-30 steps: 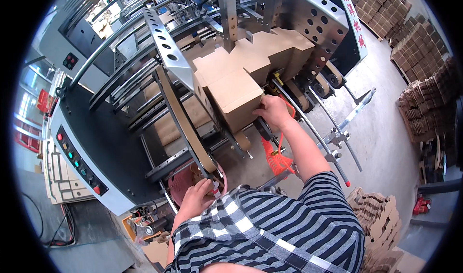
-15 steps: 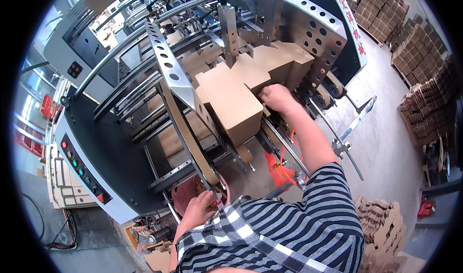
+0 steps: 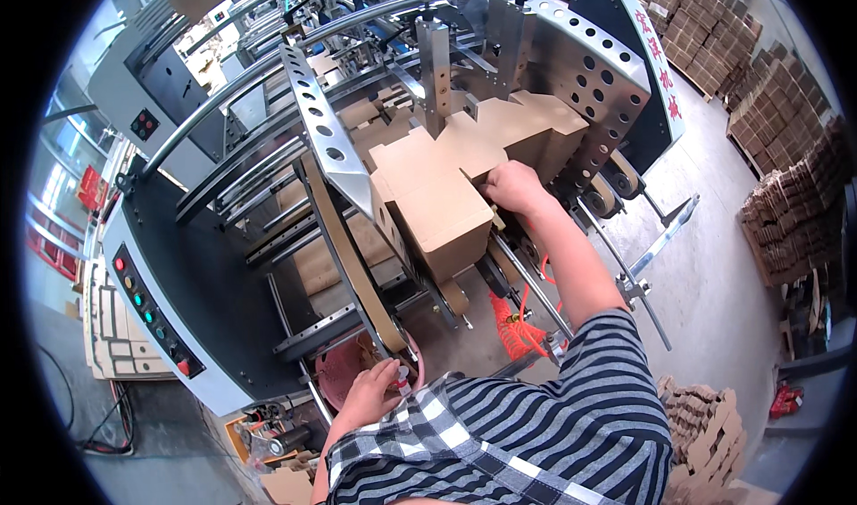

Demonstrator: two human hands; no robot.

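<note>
A stack of flat brown cardboard blanks [image 3: 437, 206], cut with notches and flaps, stands on edge between the metal guide plates of a machine. My right hand [image 3: 515, 186] is closed at the near right side of this stack, in the recess beside its front block. Its fingertips are partly hidden, so what they grip cannot be made out. Lower down, my left hand [image 3: 370, 391] rests palm down with its fingers laid out, near the end of a tan conveyor belt [image 3: 344, 255]. A small white-and-red piece [image 3: 403, 382] sits by its fingertips.
A perforated metal plate [image 3: 589, 68] rises right of the stack. Steel rods and an orange coiled air hose [image 3: 516, 327] lie below my right forearm. At left is a button panel [image 3: 152, 313]; a pink basin [image 3: 344, 362] sits under the belt. Cardboard piles [image 3: 794, 211] stand at right.
The whole view has shifted slightly right and down. Both hands stay at nearly the same places on the machine, and the stack looks the same.
</note>
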